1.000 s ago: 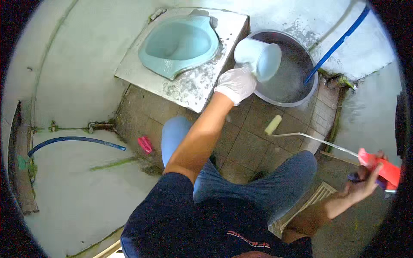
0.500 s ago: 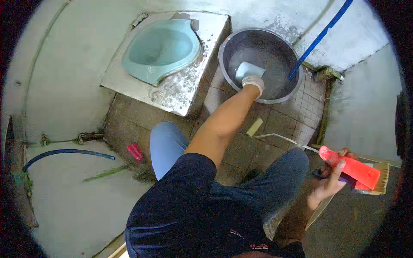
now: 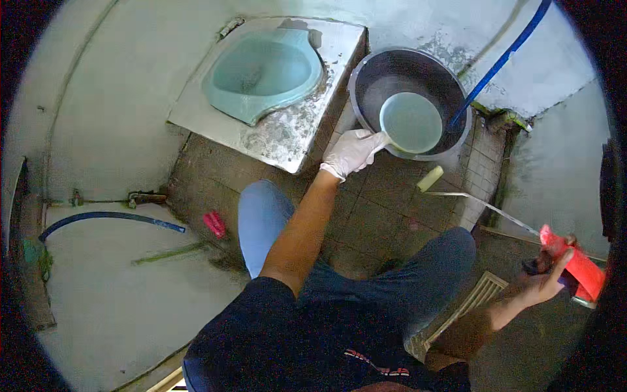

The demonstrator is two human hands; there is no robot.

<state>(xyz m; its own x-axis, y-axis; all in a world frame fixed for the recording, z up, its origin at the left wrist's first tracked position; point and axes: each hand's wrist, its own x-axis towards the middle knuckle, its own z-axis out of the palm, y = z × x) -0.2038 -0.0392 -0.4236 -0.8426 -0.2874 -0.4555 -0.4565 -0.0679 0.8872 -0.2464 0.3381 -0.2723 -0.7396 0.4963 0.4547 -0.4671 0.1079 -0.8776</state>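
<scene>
My left hand (image 3: 354, 152), in a white glove, grips the handle of a pale round dipper (image 3: 411, 123) filled with water. The dipper is over the near side of a dark grey tub (image 3: 373, 73). Off to the right, my bare right hand (image 3: 545, 277) is closed around a wide red paintbrush (image 3: 580, 266) and the dark handle of a small paint roller (image 3: 430, 178). A thin bent rod runs from that hand to the roller's pale yellow sleeve, just over the tiled floor. The brush's bristles are cut off by the dark rim of the view.
A light blue squat toilet (image 3: 225, 108) is set in a stained white raised base (image 3: 281, 147), left of the tub. One blue hose (image 3: 499, 65) hangs into the tub; another (image 3: 111, 215) curves at the left wall. A pink brush (image 3: 214, 224) and floor grate (image 3: 470, 304) lie lower down.
My left hand has drawn back from inside the tub and raised the dipper, now full of water. My right hand has moved right with the brush and roller. The view has shifted slightly.
</scene>
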